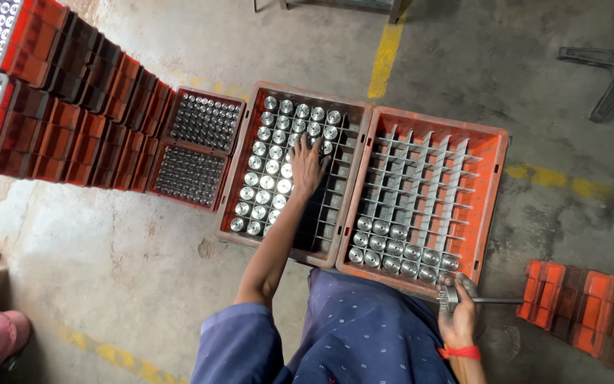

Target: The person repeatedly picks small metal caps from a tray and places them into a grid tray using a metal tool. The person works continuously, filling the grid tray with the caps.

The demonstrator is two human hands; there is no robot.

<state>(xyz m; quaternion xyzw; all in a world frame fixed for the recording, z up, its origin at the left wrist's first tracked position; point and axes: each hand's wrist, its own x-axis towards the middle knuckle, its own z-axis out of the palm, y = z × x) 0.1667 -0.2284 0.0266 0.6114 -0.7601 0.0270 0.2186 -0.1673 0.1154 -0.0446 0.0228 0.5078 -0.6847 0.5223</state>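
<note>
Parts (268, 167) — round, bright, upright in the grid cells of the left crate (236, 163), right under the left hand (308, 165). Fingers spread and curled down onto the cells at the edge of the filled block; closed on one or merely resting there, impossible to tell. Best to pinch a single piece by its rim and lift straight up, clear of the dividers, without nudging the neighbours.

Right hand (458, 316): fingers wrapped tight round one part (450, 295) with a thin rod (495, 301) sticking out sideways, just at the near rim of the right crate (495, 185). Wise to keep that grip firm and the rod level, off the crate wall.

Further out — two near rows of parts already in the right crate, remaining cells bare. Worth keeping each row unbroken, one piece per cell, seated flat.
</note>
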